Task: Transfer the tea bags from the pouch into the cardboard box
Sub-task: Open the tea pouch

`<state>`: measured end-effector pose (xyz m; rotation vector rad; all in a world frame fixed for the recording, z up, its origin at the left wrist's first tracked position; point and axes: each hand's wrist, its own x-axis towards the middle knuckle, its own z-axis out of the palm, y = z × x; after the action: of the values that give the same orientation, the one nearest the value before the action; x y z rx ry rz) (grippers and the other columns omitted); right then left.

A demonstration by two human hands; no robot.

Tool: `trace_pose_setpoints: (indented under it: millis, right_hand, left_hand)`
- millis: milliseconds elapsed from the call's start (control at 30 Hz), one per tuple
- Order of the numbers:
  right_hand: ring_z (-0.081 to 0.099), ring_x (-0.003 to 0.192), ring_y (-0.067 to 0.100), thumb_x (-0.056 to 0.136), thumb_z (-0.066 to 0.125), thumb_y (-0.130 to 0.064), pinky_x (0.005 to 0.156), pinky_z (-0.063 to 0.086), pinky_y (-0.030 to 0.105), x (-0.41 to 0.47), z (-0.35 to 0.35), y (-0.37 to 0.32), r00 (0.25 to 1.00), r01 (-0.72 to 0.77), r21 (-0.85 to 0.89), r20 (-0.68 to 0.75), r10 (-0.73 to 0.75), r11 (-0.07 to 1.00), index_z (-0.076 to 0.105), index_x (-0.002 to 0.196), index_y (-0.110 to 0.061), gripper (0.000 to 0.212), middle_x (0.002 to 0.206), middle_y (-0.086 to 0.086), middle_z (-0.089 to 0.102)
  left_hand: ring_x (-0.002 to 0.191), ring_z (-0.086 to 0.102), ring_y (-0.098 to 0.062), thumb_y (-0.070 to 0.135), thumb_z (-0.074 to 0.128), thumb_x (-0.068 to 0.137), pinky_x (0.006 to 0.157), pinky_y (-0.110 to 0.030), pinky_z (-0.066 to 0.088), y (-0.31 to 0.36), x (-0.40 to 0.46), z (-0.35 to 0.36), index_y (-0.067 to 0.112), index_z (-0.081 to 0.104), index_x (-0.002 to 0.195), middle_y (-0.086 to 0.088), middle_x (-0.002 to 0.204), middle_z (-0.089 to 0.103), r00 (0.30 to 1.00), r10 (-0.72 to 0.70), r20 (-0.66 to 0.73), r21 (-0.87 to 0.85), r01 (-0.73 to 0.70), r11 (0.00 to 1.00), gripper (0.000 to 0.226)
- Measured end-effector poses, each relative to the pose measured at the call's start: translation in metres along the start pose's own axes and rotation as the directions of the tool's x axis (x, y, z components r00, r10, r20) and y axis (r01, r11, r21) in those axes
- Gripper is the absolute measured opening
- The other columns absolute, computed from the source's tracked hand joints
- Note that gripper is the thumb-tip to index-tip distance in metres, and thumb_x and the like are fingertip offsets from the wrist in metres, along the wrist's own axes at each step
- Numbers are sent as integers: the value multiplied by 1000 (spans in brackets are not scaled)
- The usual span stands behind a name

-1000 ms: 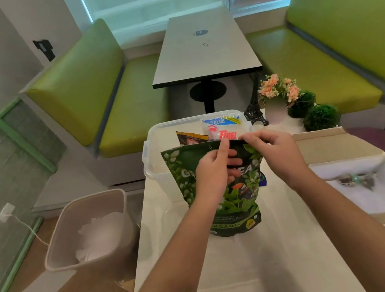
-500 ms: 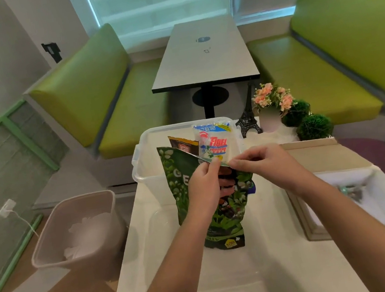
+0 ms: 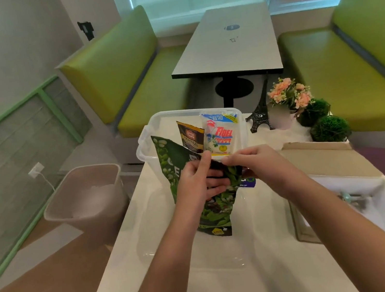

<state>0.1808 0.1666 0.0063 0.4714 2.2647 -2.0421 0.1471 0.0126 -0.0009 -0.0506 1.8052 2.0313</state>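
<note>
A dark green tea pouch point(image 3: 170, 159) with a leaf print stands upright at the middle of the white table point(image 3: 234, 279). My left hand point(image 3: 197, 183) grips its front near the top, thumb up on the upper edge. My right hand point(image 3: 258, 163) pinches the top edge from the right. The pouch's mouth and its tea bags are hidden behind my fingers. The open cardboard box point(image 3: 319, 150) lies at the right, with a white lining and a small metallic thing inside.
A clear plastic bin point(image 3: 148, 132) behind the pouch holds a salt packet point(image 3: 220, 133) and a brown sachet point(image 3: 191, 138). A small tower figure point(image 3: 260, 114), pink flowers point(image 3: 289, 94) and two green balls stand at the back right. A waste bin point(image 3: 85, 199) sits on the floor at left.
The pouch has twisted so its left side faces me and its top folds between my hands. Both hands have come closer together at the top edge. My view has shifted left.
</note>
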Motion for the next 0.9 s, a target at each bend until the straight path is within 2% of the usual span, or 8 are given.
trace_pose_setpoints:
  millis: [133,233,300,467,633,767,900]
  right_hand:
    - [69,102,25,79,77,-28,92,56,40,3,0,1,993,-83,73,87,77,994,71,110,-13,34,105,6,74]
    - [68,97,25,79,76,-22,85,58,35,1,0,-5,980,-139,77,157,126,987,65,117,-10,41,110,11,71]
    - [68,91,23,80,76,-20,78,59,32,-1,0,-13,973,-150,33,181,142,988,64,116,-9,39,108,12,70]
    - [68,86,19,83,74,-21,68,57,28,-5,-1,-28,968,-104,-121,217,128,987,67,108,-7,29,101,10,69]
    - [66,91,20,84,74,-21,67,57,28,-10,1,-26,963,-86,-143,240,118,986,71,104,-6,26,107,12,67]
    - [65,93,17,88,70,-24,66,57,24,-16,5,-24,967,-43,-162,240,82,986,73,96,-13,14,101,5,68]
    - [65,86,14,91,67,-24,62,56,21,-21,7,-21,978,29,-169,209,7,985,73,92,-14,11,93,3,68]
  left_hand:
    - [65,73,-22,35,61,97,63,-30,63,-9,-8,-1,1,54,114,-11,80,69,999,29,-30,-41,-31,999,39]
    - [64,73,-22,33,64,95,62,-29,63,-13,-14,-2,4,55,106,-10,77,68,997,38,-62,-54,-42,998,32]
    - [66,74,-21,33,64,95,62,-28,62,-14,-17,-3,6,56,102,-10,78,68,997,41,-63,-56,-45,997,29]
    - [70,74,-21,34,64,95,62,-27,61,-16,-23,-4,7,56,102,-10,80,69,997,41,-70,-54,-45,998,28]
    - [67,74,-21,35,66,94,64,-28,63,-18,-29,-6,5,57,104,-10,77,68,996,25,-83,-66,-30,997,33]
    - [77,75,-25,33,67,94,73,-33,64,-19,-33,-8,1,58,112,-13,84,70,997,24,-78,-90,-31,995,38]
    - [85,74,-30,24,59,100,79,-39,63,-17,-32,-7,4,60,105,-16,88,71,997,16,-74,-67,-21,998,22]
